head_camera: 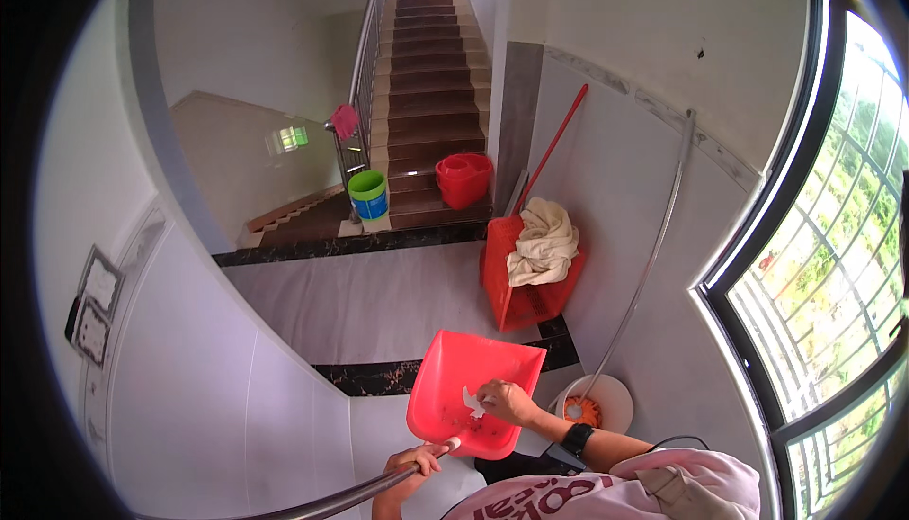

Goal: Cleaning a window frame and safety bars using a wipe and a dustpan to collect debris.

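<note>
A red plastic dustpan (472,360) is held up in front of me, its scoop facing upward. My left hand (413,464) grips its long metal handle (334,497) close to the socket. Over the scoop, the fingers of my right hand (508,403) pinch a torn white scrap, perhaps paper (473,404). Small dark bits of debris (490,431) lie in the bottom of the scoop. A dark watch (577,438) is on my right wrist.
A mop (650,250) stands in a white bucket (616,399) at right. Beyond are a red basket (501,278) with a beige cloth (543,243), a red-handled pole (557,140), a red bucket (464,182), a green-and-blue bucket (368,197) and stairs (429,87). A barred window (824,236) lines the right.
</note>
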Action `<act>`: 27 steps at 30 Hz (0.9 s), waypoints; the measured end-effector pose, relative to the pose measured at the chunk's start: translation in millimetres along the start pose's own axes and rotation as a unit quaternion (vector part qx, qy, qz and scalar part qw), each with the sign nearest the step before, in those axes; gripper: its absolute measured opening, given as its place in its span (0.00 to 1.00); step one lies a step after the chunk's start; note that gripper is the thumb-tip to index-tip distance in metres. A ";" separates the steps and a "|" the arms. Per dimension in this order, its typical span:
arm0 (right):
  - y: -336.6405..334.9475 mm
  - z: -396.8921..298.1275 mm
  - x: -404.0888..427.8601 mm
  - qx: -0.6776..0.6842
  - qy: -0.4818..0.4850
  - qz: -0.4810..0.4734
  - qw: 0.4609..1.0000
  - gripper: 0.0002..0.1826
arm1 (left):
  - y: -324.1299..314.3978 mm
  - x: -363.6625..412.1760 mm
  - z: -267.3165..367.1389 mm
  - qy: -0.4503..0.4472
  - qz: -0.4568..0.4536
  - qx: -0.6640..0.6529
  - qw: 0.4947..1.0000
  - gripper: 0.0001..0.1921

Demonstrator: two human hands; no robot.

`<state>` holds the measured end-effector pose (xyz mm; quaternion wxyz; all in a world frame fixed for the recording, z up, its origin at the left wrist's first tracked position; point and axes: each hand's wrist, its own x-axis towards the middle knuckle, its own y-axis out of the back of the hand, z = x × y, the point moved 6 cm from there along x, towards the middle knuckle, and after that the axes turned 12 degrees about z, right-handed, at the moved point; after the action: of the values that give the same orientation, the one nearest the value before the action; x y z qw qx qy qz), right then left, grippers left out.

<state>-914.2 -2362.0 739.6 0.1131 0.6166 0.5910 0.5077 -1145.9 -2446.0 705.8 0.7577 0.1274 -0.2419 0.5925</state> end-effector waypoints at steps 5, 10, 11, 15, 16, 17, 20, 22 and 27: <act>2.7 25.2 62.2 0.031 -0.063 0.002 0.998 0.14 | 10.8 67.7 -15.1 0.017 -0.011 -0.027 0.999 0.12; 32.0 40.7 130.4 0.000 -0.001 0.010 1.000 0.14 | 6.5 154.1 -0.9 0.026 -0.017 -0.038 0.999 0.12; 41.1 42.1 141.9 -0.015 0.003 0.011 1.000 0.15 | 5.5 172.1 3.2 0.005 -0.025 -0.018 1.000 0.12; 58.7 82.5 181.1 0.050 -0.080 -0.007 0.996 0.18 | -1.0 230.3 -7.4 -0.050 -0.048 0.010 0.998 0.13; 55.9 88.4 186.1 0.051 -0.097 0.008 0.994 0.18 | -1.7 238.6 -13.1 -0.044 -0.070 0.007 0.997 0.13; 56.1 92.8 191.7 0.038 -0.079 0.015 0.996 0.19 | -1.3 247.2 -18.0 -0.044 -0.053 0.008 0.998 0.13; 65.3 116.3 199.3 0.035 -0.078 0.050 0.995 0.18 | -10.4 281.2 -21.1 -0.046 -0.058 0.012 0.997 0.15; 75.7 132.3 201.3 0.024 -0.087 0.069 0.994 0.18 | -17.6 304.2 -26.5 -0.028 -0.082 0.008 0.996 0.13; 107.8 171.9 195.2 0.012 -0.140 0.125 0.982 0.15 | -38.8 354.9 -38.3 -0.015 -0.144 -0.019 0.989 0.12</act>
<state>-759.2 -2147.9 836.6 0.1225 0.7521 0.4936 0.4192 -1036.3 -2141.1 860.6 0.8339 0.1556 -0.2438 0.4701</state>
